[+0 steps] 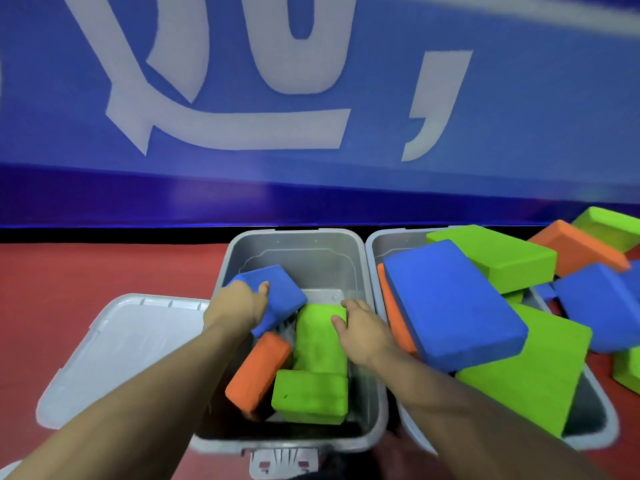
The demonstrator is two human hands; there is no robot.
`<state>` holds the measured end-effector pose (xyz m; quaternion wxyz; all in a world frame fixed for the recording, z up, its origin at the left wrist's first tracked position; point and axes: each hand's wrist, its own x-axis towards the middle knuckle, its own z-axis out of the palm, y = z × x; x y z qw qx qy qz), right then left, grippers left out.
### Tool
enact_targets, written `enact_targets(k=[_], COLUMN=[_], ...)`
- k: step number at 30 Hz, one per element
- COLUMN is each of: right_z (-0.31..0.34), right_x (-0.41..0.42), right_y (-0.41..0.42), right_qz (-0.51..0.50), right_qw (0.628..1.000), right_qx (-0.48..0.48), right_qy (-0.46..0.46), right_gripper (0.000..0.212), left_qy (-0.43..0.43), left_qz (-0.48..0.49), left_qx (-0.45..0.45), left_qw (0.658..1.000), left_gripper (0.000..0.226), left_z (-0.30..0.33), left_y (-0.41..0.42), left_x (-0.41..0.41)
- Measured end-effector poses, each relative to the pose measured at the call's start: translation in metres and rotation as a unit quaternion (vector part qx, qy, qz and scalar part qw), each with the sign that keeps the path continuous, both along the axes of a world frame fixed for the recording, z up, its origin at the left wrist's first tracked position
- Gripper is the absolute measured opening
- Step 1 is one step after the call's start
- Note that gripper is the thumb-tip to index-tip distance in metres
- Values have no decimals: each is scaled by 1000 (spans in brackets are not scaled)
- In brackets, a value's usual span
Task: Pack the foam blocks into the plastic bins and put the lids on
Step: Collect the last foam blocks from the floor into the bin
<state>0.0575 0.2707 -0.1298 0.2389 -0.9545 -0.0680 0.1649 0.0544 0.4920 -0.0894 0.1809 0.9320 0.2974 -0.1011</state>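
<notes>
Bin (pixel 221 441) lying under both forearms | left hand (pixel 239 303) gripping blue block (pixel 277 289) inside it | right hand (pixel 360 330) pinching green block (pixel 320 341) beside, hands apart | foam likely handling light, squashy, grippy; holding by edges | lid (pixel 114 348) waiting left of left hand.

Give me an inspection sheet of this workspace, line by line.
Surface: red floor.
Job's things: open grey plastic bin holding a blue foam block, an orange foam block and two green foam blocks; second grey bin to its right, heaped over the rim with a large blue foam block; translucent plastic lid lying flat to the left.
Clutter: loose foam blocks on the floor far right.
Hands: left hand grips the blue foam block; right hand on a green block.
Cables: nothing seen.
Surroundings: blue banner with white lettering.
</notes>
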Motion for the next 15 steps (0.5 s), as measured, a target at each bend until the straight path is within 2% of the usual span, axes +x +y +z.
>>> enact_targets(k=[5,9,15], right_z=[75,128,191], right_x=[-28,-59,-121], right_y=[-43,-105,-244], right_qz=[53,66,-12], right_qw=[995,986,977], right_qx=[-17,-73,-121], right_qy=[-78,-136,-174], right_gripper=[52,59,65], left_qy=[-106,-178,-214], left_qz=[-97,-214,-341], left_qx=[-96,-105,-131], left_qw=[985,955,906], left_gripper=[56,58,60], left_z=[55,100,155], left_y=[-60,-142,-288], left_x=[-23,-46,-78])
